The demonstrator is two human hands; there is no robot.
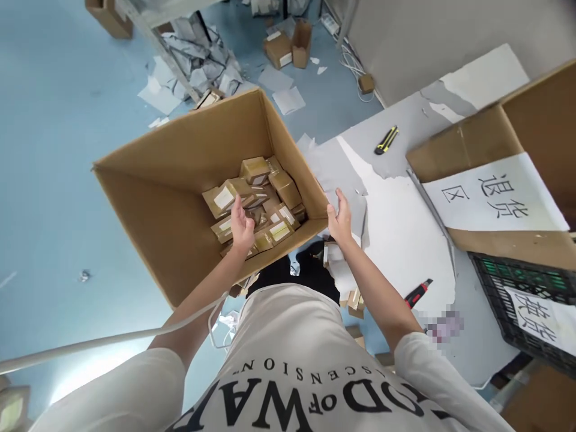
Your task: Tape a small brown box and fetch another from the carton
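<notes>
**Ana:** Head view first, from the left edge. What do you see?

**Ben:** Blue floor [49, 180], mostly bare, with a pale cord [112, 339] running in from the lower left toward the person's white shirt [288, 360]. Up at the far end lie torn paper scraps [198, 66] and two small cartons [288, 45].

**Ana:** And the big box?

**Ben:** A large open cardboard box [180, 198] sits on the floor in front of the person, tipped so its mouth faces the camera. A heap of small brown parcels [256, 201], several with white labels, lies in its lower right corner.

**Ana:** The left hand?

**Ben:** The left hand [242, 227] is inside the box, resting on the heap. Its grip is loose, fingers spread apart, palm on the parcels. I can't tell whether any one parcel is pinched under it.

**Ana:** The right hand?

**Ben:** The right hand [341, 217] is at the box's right wall, just at the near corner of the rim. Fingers are apart and raised, touching or nearly touching the cardboard edge; it clamps nothing.

**Ana:** Farther right?

**Ben:** A bench [405, 240] with a peeling white and grey top. On it, a yellow-and-black utility knife [387, 139] lies near the far edge, well apart from the hands, and a red-and-black one [417, 293] lies near the person's right forearm. Beyond them a second large carton [517, 132] carries a white sheet with black characters [495, 195], and below it stands a black crate [522, 300] with another lettered sheet.
</notes>
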